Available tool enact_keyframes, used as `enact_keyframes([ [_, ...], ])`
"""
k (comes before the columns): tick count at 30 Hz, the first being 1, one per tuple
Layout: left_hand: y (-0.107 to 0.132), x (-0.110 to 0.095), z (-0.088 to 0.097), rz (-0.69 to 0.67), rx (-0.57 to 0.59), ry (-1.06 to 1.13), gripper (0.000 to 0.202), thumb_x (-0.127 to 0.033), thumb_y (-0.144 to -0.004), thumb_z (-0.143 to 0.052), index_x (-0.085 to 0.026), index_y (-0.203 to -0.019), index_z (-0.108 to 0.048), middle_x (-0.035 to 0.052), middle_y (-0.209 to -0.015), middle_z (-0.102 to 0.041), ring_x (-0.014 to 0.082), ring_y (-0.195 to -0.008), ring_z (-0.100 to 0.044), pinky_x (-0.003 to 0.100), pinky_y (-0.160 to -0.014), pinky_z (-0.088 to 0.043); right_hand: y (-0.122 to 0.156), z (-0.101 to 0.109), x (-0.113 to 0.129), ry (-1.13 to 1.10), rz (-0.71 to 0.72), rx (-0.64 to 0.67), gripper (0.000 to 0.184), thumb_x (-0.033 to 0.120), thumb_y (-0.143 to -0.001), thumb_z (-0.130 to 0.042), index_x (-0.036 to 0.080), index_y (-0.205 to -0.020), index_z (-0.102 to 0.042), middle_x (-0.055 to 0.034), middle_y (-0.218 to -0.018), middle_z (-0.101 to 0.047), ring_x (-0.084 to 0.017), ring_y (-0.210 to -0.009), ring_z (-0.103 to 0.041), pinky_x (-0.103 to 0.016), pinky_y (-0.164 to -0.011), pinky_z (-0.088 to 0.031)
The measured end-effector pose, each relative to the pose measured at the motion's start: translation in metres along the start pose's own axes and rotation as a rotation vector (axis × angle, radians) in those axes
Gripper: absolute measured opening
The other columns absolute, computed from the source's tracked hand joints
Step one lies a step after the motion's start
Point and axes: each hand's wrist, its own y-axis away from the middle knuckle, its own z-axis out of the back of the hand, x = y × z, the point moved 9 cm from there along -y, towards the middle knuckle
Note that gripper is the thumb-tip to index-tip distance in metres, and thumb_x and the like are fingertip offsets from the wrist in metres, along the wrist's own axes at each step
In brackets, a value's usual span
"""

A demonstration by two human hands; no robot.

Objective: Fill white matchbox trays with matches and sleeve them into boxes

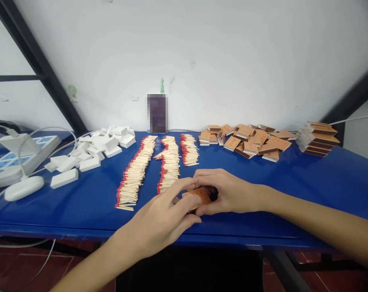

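Both of my hands meet over the front of the blue table, around one brown matchbox (pixel 201 196). My left hand (pixel 167 217) grips it from the left, its fingers over the top and the thumb side low. From the right, my right hand (pixel 229 192) has its fingers and thumb closed round the box's other end. The fingers hide much of the box, and I cannot tell whether its tray is inside. Just behind my hands lie rows of red-tipped matches (pixel 170 162), with a longer row (pixel 135 174) to the left and a shorter one (pixel 190 150) farther back.
White matchbox trays (pixel 95 148) are heaped at the back left, near a power strip (pixel 22 158) with cables. Brown matchboxes (pixel 250 140) lie piled at the back right, beside a stack (pixel 319 138) of them. A dark blurred upright object (pixel 157 113) stands against the wall.
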Motion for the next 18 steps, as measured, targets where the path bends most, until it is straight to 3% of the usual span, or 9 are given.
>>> enact_keyframes([
  [8, 0.0015, 0.0017, -0.0011, 0.029, 0.017, 0.021, 0.022, -0.023, -0.099, -0.057, -0.020, -0.121, -0.054, 0.0105, -0.142, -0.045, 0.0186, -0.117, -0.060, 0.029, -0.096, -0.053, 0.0010, -0.0002, 0.0020, 0.001, -0.004, -0.013, 0.035, 0.040, -0.080, -0.078, 0.016, -0.103, -0.068, -0.0021, -0.088, -0.061, -0.014, -0.073, -0.054, -0.026, -0.064, -0.042],
  [18, 0.0018, 0.0029, -0.0023, 0.050, 0.025, 0.028, 0.021, -0.023, -0.098, -0.058, -0.022, -0.119, -0.054, 0.0099, -0.144, -0.043, 0.0203, -0.121, -0.058, 0.031, -0.100, -0.052, 0.0003, -0.0022, 0.0029, -0.063, 0.029, -0.038, 0.035, 0.037, -0.079, -0.080, 0.016, -0.103, -0.067, -0.0013, -0.089, -0.060, -0.012, -0.074, -0.055, -0.024, -0.064, -0.043],
])
